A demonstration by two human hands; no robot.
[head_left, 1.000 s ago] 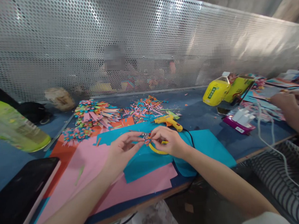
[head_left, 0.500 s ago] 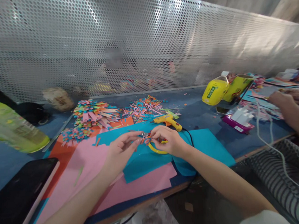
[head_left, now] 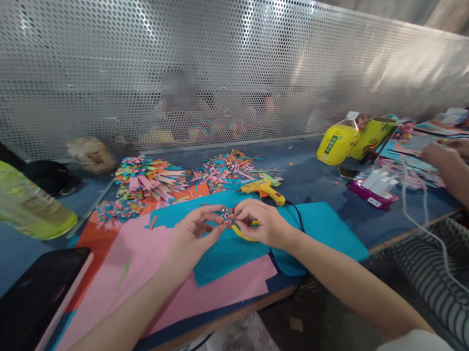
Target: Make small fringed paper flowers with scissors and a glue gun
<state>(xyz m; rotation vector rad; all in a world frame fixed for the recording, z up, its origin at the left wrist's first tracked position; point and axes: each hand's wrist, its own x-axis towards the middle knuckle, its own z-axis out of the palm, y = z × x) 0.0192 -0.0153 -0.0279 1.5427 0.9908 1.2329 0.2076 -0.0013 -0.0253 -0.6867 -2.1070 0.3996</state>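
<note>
A small looped piece of coloured paper (head_left: 226,218), pinkish with curled ends, is pinched between the fingertips of my left hand (head_left: 192,238). My right hand (head_left: 264,223) is closed too, its thumb and forefinger at the right side of the same piece. Under my right hand lies a pair of scissors with a yellow handle (head_left: 244,234), partly covered by the fingers. Both hands hover over blue paper (head_left: 223,257), which overlaps pink paper (head_left: 145,264). Just behind the right hand rests a yellow glue gun (head_left: 264,188).
Fringed paper bundles (head_left: 148,177) and a heap of paper scraps (head_left: 230,168) sit toward the perforated metal screen (head_left: 220,50). A green bottle (head_left: 23,202) and dark phone (head_left: 33,306) are left; a yellow bottle (head_left: 337,141), purple pack (head_left: 372,192) and another person's hand (head_left: 440,157) right.
The small paper piece has shifted slightly left and turned between my fingertips. My right hand has moved a little left with it; the things on the table look unchanged.
</note>
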